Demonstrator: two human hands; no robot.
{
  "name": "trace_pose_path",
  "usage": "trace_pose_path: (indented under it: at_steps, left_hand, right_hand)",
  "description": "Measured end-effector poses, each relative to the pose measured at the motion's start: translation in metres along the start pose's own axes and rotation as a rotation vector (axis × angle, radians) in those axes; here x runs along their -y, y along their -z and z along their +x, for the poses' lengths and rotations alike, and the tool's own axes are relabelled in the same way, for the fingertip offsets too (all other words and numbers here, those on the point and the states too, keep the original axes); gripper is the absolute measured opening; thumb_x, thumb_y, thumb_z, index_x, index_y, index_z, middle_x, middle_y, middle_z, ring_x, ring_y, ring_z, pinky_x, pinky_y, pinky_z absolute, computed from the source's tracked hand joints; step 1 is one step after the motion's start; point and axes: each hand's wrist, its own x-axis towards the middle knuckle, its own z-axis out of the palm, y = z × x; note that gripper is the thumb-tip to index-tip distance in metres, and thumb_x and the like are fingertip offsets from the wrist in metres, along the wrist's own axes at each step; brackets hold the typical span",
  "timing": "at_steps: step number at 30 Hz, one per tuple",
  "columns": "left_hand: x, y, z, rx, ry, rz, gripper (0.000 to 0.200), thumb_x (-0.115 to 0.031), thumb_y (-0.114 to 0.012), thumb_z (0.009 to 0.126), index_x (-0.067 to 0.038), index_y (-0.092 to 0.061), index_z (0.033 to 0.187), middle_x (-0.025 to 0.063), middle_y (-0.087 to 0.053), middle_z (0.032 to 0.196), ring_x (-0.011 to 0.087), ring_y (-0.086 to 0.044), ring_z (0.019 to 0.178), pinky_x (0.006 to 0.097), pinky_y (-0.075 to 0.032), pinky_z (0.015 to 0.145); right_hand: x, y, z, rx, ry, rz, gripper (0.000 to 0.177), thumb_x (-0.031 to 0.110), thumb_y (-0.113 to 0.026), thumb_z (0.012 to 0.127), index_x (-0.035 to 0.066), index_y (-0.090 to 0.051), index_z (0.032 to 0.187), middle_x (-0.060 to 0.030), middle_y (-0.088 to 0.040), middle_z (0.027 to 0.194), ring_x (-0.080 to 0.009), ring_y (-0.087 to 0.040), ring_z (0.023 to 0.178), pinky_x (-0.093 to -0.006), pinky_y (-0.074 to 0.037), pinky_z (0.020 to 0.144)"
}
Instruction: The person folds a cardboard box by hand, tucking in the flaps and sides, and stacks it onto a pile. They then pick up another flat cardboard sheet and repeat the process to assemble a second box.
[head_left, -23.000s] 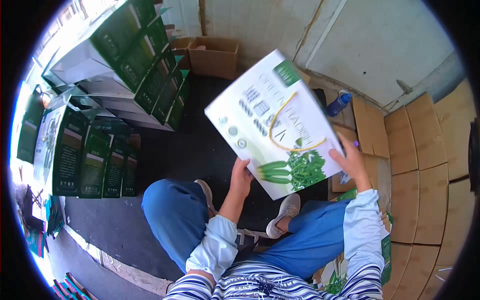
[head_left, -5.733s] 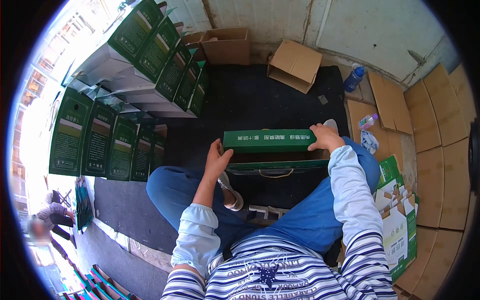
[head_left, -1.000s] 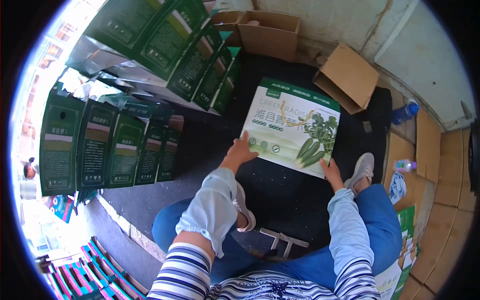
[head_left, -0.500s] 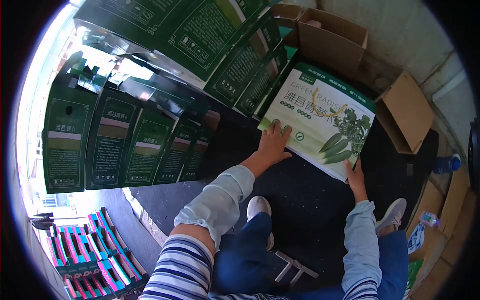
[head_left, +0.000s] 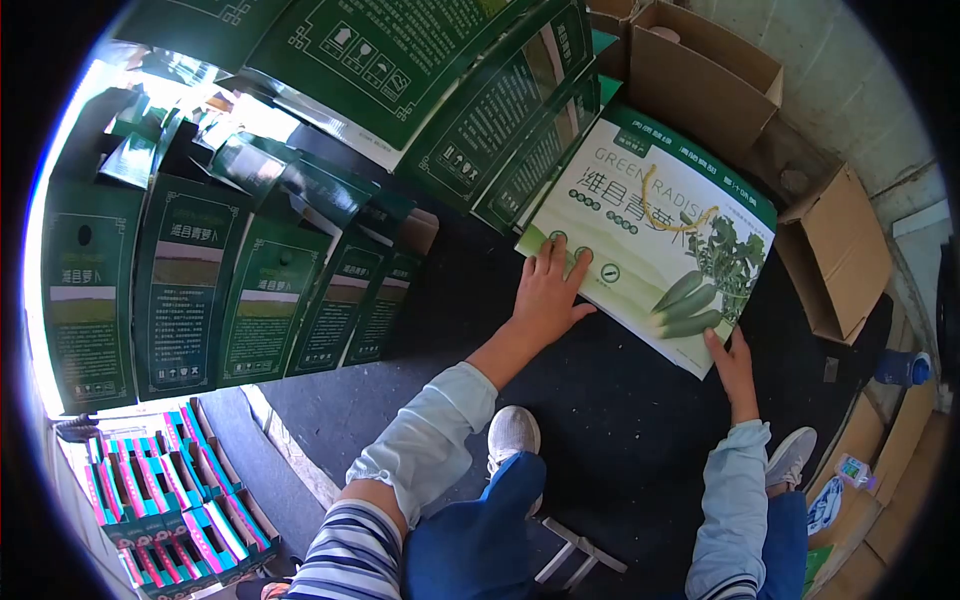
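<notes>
A flat green and white radish box with a yellow cord handle lies on the dark floor mat. My left hand rests on its near left edge, fingers spread on the printed face. At the lower right corner of the box, my right hand touches the edge, its thumb and fingers apart from each other. Whether the right fingertips reach under the box is hard to see.
Green cartons stand in a row at the left, with more boxes above. Open brown cartons are at the top right, another below. Pink and teal trays sit lower left. A metal piece lies near my feet.
The view has shifted slightly, so the cartons at the left appear lower and farther left. Both hands stay at the radish box; my right fingers now show more at its corner.
</notes>
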Motion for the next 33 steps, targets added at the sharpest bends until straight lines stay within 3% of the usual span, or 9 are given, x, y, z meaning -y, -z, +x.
trace_pose_path:
  at_steps: [8, 16, 22, 29, 30, 33]
  left_hand:
    - [0.009, 0.000, 0.008, 0.054, 0.069, 0.022, 0.082, -0.044, -0.071, 0.075, -0.012, -0.036, 0.142, 0.0275, -0.030, 0.143, 0.0405, -0.031, 0.132, 0.0460, -0.032, 0.104]
    - [0.018, -0.004, 0.014, 0.049, 0.179, 0.024, 0.086, -0.045, -0.071, 0.075, -0.007, -0.033, 0.142, 0.0275, -0.033, 0.141, 0.0415, -0.033, 0.131, 0.0479, -0.034, 0.101]
    - [-0.005, 0.008, -0.018, 0.151, 0.266, -0.107, 0.080, -0.039, -0.069, 0.080, -0.008, -0.031, 0.143, 0.0255, -0.031, 0.143, 0.0397, -0.032, 0.132, 0.0549, -0.031, 0.103]
    - [-0.021, 0.023, -0.053, 0.351, 0.265, -0.262, 0.078, -0.040, -0.066, 0.082, -0.009, -0.029, 0.144, 0.0236, -0.027, 0.146, 0.0391, -0.028, 0.135, 0.0541, -0.028, 0.106]
    - [0.036, 0.006, -0.066, 0.321, 0.280, -0.190, 0.078, -0.039, -0.066, 0.082, -0.009, -0.029, 0.144, 0.0236, -0.027, 0.146, 0.0390, -0.028, 0.135, 0.0539, -0.027, 0.106]
    - [0.049, 0.004, -0.080, 0.374, 0.302, -0.199, 0.078, -0.039, -0.066, 0.082, -0.008, -0.030, 0.144, 0.0235, -0.027, 0.146, 0.0387, -0.028, 0.135, 0.0533, -0.026, 0.107]
  right_hand:
    - [0.020, -0.007, 0.017, 0.037, 0.045, -0.121, 0.049, 0.033, -0.062, 0.090, 0.000, -0.051, 0.125, -0.0128, -0.065, 0.108, -0.0170, -0.060, 0.096, -0.0303, -0.045, 0.086]
    - [0.048, -0.023, 0.038, 0.083, 0.057, -0.273, 0.049, 0.035, -0.061, 0.089, 0.000, -0.053, 0.123, -0.0182, -0.066, 0.105, -0.0277, -0.064, 0.099, -0.0351, -0.047, 0.085]
    - [0.088, -0.038, 0.053, 0.136, 0.030, -0.420, 0.049, 0.040, -0.061, 0.087, 0.000, -0.056, 0.116, -0.0220, -0.066, 0.102, -0.0363, -0.063, 0.098, -0.0396, -0.048, 0.083]
    - [0.119, -0.099, 0.100, 0.146, -0.025, -0.614, 0.056, 0.050, -0.060, 0.082, -0.003, -0.062, 0.102, -0.0269, -0.065, 0.094, -0.0416, -0.063, 0.091, -0.0460, -0.049, 0.080]
    - [0.117, -0.172, 0.125, 0.135, 0.050, -0.563, 0.057, 0.050, -0.060, 0.082, -0.004, -0.062, 0.101, -0.0273, -0.065, 0.093, -0.0418, -0.063, 0.090, -0.0467, -0.049, 0.079]
    - [0.126, -0.215, 0.139, 0.150, -0.022, -0.613, 0.055, 0.048, -0.059, 0.083, -0.002, -0.063, 0.104, -0.0271, -0.065, 0.096, -0.0400, -0.063, 0.093, -0.0432, -0.048, 0.081]
